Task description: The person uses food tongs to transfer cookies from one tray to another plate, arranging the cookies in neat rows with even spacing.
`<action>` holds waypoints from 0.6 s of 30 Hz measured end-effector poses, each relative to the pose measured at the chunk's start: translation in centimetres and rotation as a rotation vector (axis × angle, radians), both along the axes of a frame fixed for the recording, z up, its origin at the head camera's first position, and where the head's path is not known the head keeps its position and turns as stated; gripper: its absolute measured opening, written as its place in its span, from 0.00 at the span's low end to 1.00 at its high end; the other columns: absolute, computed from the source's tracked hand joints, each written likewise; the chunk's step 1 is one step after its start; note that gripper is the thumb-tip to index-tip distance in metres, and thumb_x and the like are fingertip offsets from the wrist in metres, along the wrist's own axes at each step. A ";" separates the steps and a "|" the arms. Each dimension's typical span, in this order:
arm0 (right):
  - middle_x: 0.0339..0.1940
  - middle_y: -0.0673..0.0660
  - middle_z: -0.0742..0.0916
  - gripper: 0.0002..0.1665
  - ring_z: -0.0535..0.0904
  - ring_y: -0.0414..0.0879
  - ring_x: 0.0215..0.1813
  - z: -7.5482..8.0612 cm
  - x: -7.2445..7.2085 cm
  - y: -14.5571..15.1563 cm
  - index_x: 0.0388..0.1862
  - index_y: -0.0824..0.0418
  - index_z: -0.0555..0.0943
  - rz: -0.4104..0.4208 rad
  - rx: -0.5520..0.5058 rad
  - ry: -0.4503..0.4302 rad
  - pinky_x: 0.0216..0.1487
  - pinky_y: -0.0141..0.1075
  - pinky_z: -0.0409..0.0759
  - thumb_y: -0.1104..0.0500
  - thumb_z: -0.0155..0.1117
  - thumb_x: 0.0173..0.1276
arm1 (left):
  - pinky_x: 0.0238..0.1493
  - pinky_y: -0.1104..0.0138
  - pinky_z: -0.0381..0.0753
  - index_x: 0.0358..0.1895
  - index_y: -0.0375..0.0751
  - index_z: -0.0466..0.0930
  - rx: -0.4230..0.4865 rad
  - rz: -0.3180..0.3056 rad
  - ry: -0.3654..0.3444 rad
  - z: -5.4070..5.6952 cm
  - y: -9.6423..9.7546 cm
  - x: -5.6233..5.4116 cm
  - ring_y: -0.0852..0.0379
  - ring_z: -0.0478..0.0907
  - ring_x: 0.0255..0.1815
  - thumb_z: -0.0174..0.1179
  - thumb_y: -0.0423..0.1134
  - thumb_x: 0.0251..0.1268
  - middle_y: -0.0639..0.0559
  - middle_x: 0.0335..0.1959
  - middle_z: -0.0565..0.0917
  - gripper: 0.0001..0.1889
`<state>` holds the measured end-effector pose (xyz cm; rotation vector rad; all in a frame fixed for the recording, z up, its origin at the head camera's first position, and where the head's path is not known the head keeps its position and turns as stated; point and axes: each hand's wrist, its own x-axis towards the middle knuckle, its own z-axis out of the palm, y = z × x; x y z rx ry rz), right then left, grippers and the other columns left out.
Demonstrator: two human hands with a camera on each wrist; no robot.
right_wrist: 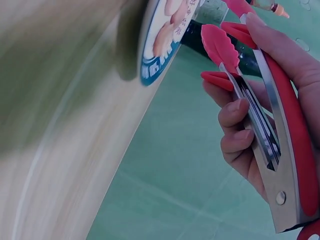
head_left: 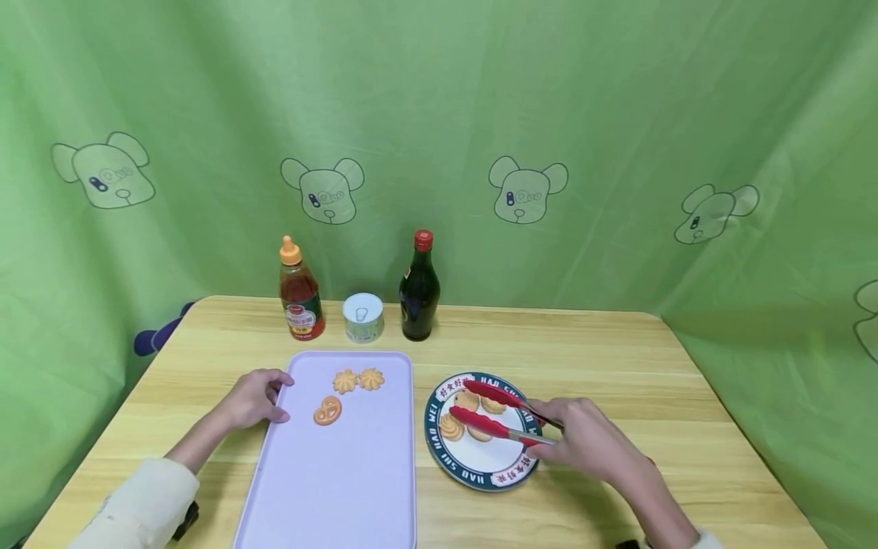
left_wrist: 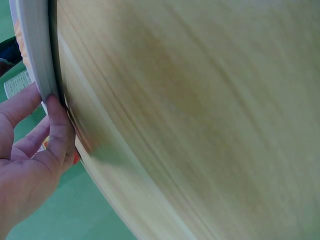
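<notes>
My left hand (head_left: 255, 399) pinches the left edge of a lilac tray (head_left: 343, 480), thumb and fingers on its rim in the left wrist view. Near the tray's far end lie two flower-shaped cookies (head_left: 371, 379), side by side, and a pretzel-shaped cookie (head_left: 328, 410). My right hand (head_left: 586, 438) grips metal tongs (right_wrist: 300, 135) with red handles and red tips. Spread apart, the tong tips hang over several round cookies (head_left: 451, 428) on a plate (head_left: 458, 474) with a dark green lettered rim. The tongs partly cover those cookies.
Along the table's back stand a sauce bottle (head_left: 300, 301) with an orange cap, a low tin can (head_left: 363, 319) and a dark bottle (head_left: 419, 297) with a red cap. A green curtain (head_left: 439, 99) hangs behind the wooden table (head_left: 658, 396).
</notes>
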<state>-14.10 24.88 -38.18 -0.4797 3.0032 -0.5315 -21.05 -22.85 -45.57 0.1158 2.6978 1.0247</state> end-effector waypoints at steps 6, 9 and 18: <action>0.49 0.61 0.86 0.38 0.83 0.53 0.51 -0.3 -1.5 -2.2 0.56 0.62 0.80 0.059 -0.005 0.037 0.51 0.46 0.81 0.47 0.78 0.45 | 0.32 0.66 0.76 0.52 0.26 0.75 0.020 0.000 0.009 -0.1 0.0 0.0 0.54 0.73 0.33 0.72 0.27 0.40 0.41 0.37 0.78 0.29; 0.51 0.61 0.86 0.40 0.82 0.54 0.53 -0.4 -2.3 -3.4 0.57 0.62 0.79 0.057 -0.013 0.027 0.51 0.46 0.81 0.47 0.78 0.45 | 0.32 0.67 0.76 0.52 0.27 0.75 0.021 0.007 0.008 -0.1 0.0 0.0 0.54 0.73 0.33 0.72 0.27 0.40 0.42 0.37 0.78 0.29; 0.55 0.61 0.84 0.41 0.82 0.51 0.50 -0.7 -4.9 -6.9 0.59 0.61 0.77 0.078 -0.007 -0.010 0.49 0.41 0.81 0.46 0.77 0.47 | 0.33 0.66 0.77 0.52 0.27 0.75 0.015 0.000 0.022 -0.2 0.0 -0.1 0.54 0.73 0.33 0.72 0.26 0.39 0.42 0.37 0.78 0.29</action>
